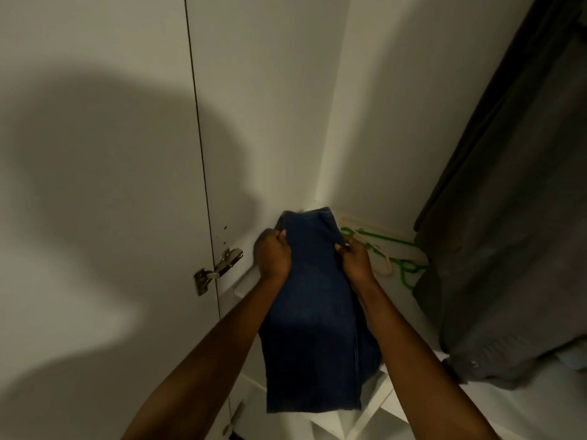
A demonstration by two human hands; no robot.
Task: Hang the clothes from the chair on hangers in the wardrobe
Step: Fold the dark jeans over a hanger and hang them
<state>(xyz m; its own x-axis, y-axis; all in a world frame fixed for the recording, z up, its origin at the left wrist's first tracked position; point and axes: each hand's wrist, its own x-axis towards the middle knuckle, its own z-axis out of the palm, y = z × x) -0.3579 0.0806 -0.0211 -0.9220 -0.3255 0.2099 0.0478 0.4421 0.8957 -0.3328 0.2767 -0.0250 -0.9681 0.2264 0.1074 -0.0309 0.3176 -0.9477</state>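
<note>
A dark blue folded garment, denim by the look of it [313, 315], hangs down in front of the open white wardrobe [365, 106]. My left hand [272, 254] grips its upper left edge. My right hand [355, 260] grips its upper right edge. Behind my right hand, loose hangers lie on the wardrobe shelf: a cream one [386, 249] and a green one [403, 269]. Whether a hanger sits inside the garment is hidden.
The open wardrobe door [95, 154] stands on the left, with a metal hinge [217, 269] near my left hand. A dark grey garment [508, 233] hangs at the right inside the wardrobe. White shelf edges [374, 404] show below.
</note>
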